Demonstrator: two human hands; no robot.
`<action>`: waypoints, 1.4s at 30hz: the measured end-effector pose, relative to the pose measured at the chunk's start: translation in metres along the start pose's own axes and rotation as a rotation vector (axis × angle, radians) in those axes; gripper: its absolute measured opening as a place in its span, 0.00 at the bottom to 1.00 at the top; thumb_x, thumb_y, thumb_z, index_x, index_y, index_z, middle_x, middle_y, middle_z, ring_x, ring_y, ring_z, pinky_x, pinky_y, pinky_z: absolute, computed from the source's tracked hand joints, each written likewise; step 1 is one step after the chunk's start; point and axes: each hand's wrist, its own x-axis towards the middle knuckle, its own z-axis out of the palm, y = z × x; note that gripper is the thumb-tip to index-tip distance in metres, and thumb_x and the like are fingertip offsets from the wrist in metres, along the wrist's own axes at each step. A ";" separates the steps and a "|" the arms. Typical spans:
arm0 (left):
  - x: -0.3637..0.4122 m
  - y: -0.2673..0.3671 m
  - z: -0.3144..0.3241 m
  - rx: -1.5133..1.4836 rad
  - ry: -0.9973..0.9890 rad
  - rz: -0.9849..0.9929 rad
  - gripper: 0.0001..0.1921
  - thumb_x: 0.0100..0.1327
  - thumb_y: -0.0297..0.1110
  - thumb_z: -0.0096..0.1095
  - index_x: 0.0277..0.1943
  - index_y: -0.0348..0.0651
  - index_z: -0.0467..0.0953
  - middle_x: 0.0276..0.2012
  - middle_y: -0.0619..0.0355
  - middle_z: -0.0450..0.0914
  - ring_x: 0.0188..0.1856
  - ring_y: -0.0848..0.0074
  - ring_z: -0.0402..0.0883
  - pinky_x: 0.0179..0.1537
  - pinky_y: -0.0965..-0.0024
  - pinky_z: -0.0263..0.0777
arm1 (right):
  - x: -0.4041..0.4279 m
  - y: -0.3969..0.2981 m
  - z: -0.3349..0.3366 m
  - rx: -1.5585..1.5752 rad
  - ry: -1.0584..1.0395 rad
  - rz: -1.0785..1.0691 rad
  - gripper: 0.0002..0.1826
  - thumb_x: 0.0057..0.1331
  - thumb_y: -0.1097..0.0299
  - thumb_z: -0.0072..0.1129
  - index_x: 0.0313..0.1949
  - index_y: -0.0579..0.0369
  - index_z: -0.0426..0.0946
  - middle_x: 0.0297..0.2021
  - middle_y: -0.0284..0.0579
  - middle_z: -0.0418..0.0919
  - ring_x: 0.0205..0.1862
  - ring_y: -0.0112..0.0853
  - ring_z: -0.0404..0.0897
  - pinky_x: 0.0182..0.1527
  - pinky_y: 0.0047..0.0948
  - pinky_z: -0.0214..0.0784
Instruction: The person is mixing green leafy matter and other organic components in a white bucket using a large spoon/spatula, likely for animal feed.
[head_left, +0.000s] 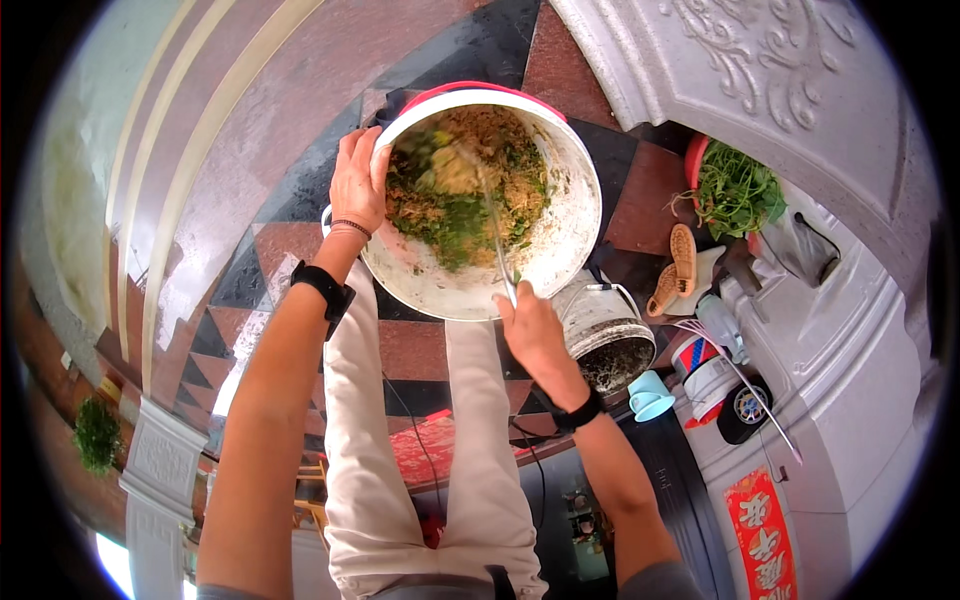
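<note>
A large white bucket (559, 247) is tilted before me, its mouth facing up at the camera. Inside lies a crumbly brown mash (517, 195) mixed with chopped green leaves (457, 225). My left hand (360, 180) grips the bucket's rim at the left, thumb on the inside. My right hand (534, 330), at the lower right of the rim, is closed round the handle of a metal stirring tool (495, 225) that reaches into the mash. The tool's far end is blurred and partly buried, so its shape cannot be told. A red rim shows behind the bucket's top edge.
Right of my legs a dirty white bucket (607, 322) lies tipped, beside a light-blue plastic scoop (651, 396). Farther right are tan slippers (682, 259), a red basin of greens (694, 161), a plastic bottle (720, 319) and a paint bucket (709, 382). A carved stone wall (750, 97) curves along the upper right.
</note>
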 end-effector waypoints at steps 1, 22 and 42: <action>0.000 0.001 0.000 -0.002 0.001 0.001 0.21 0.65 0.49 0.37 0.50 0.43 0.68 0.48 0.49 0.66 0.46 0.55 0.69 0.45 0.61 0.64 | -0.009 0.001 0.003 -0.066 0.007 -0.009 0.17 0.60 0.61 0.50 0.30 0.65 0.63 0.18 0.64 0.71 0.24 0.58 0.72 0.23 0.47 0.63; -0.001 -0.001 -0.001 -0.007 0.016 0.013 0.20 0.64 0.46 0.41 0.49 0.40 0.68 0.47 0.47 0.67 0.48 0.54 0.68 0.47 0.62 0.63 | 0.050 -0.058 0.050 1.051 -0.483 0.430 0.18 0.63 0.55 0.46 0.21 0.54 0.61 0.09 0.31 0.57 0.06 0.22 0.54 0.08 0.24 0.49; -0.003 -0.002 -0.003 -0.027 -0.020 -0.047 0.20 0.63 0.49 0.41 0.50 0.44 0.67 0.49 0.50 0.66 0.49 0.57 0.68 0.47 0.63 0.64 | 0.033 -0.039 -0.080 -0.523 0.137 -0.082 0.11 0.62 0.62 0.46 0.35 0.58 0.67 0.19 0.56 0.74 0.25 0.52 0.75 0.26 0.46 0.66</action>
